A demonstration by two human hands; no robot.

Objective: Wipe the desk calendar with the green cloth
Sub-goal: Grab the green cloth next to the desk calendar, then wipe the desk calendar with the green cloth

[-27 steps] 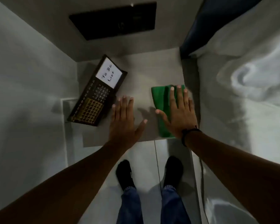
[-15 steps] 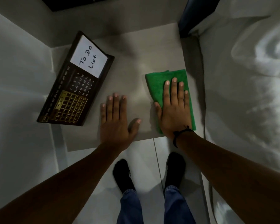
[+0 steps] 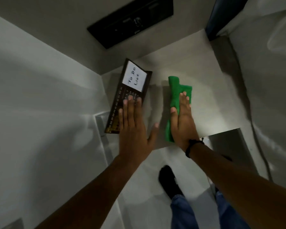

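Observation:
The desk calendar [image 3: 118,103] is a dark flat board with a white "To Do List" note at its far end. It lies at the left edge of the small pale table [image 3: 209,83]. My left hand [image 3: 134,128] rests flat and open over its near right part, fingertips on the date grid. The green cloth [image 3: 176,90] lies to the right of the calendar, bunched into a ridge. My right hand [image 3: 183,123] is on the cloth, thumb hooked around its left side, fingers stretched along it.
A black flat screen [image 3: 130,19] hangs on the wall behind the table. White bedding [image 3: 271,80] fills the right side, with a cable [image 3: 261,146] running down beside it. A white wall closes the left. My foot in a black sock [image 3: 169,180] stands below the table edge.
My left hand has slid left from the bare tabletop onto the calendar. The cloth, flat before under my right hand, is now bunched up and has moved left with my right hand.

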